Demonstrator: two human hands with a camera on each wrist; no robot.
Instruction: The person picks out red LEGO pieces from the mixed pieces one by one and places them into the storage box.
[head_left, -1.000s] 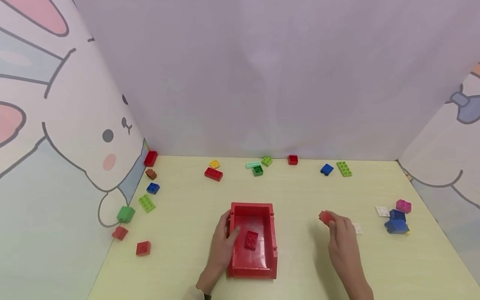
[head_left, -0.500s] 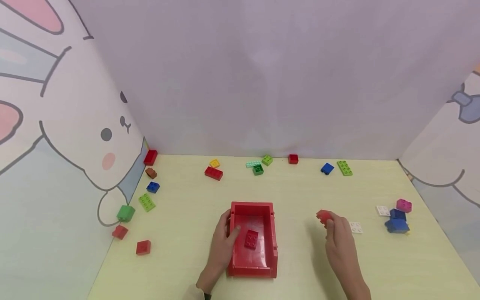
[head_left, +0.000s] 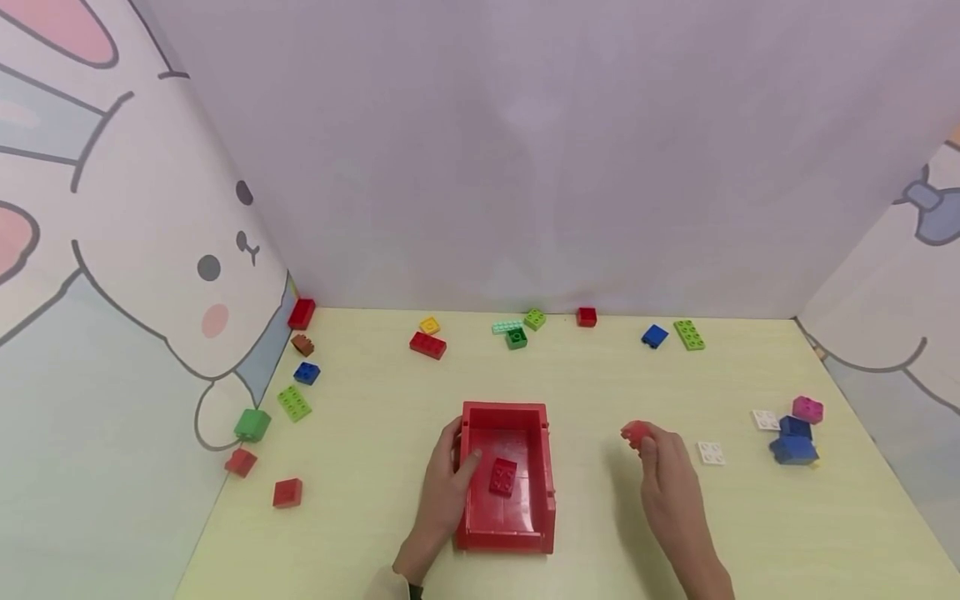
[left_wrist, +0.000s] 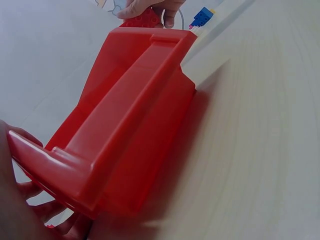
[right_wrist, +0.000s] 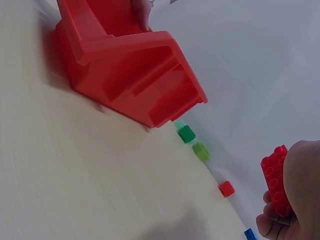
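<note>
My left hand [head_left: 444, 483] grips the left wall of a red plastic bin [head_left: 507, 543], thumb inside and fingers outside. On the bin's floor lies one red studded brick [head_left: 503, 477]. To the right of the bin, my right hand [head_left: 672, 483] pinches another red brick [head_left: 634, 432] above the table, its shadow falling below. The right wrist view shows the studs of this held brick [right_wrist: 275, 180] between thumb and fingers. In the left wrist view the bin [left_wrist: 125, 115] fills the middle, with the right hand and its brick beyond the far rim.
Two white plates [head_left: 711, 453] lie right of my right hand, near blue bricks [head_left: 795, 450] and a pink brick [head_left: 807, 409]. Several bricks line the left side, among them a green one [head_left: 252, 425]. More bricks, including a long red one [head_left: 427, 345], lie along the back wall.
My right hand has moved left toward the bin with the red brick, uncovering the white plate behind it. The left hand and the bin have stayed in place.
</note>
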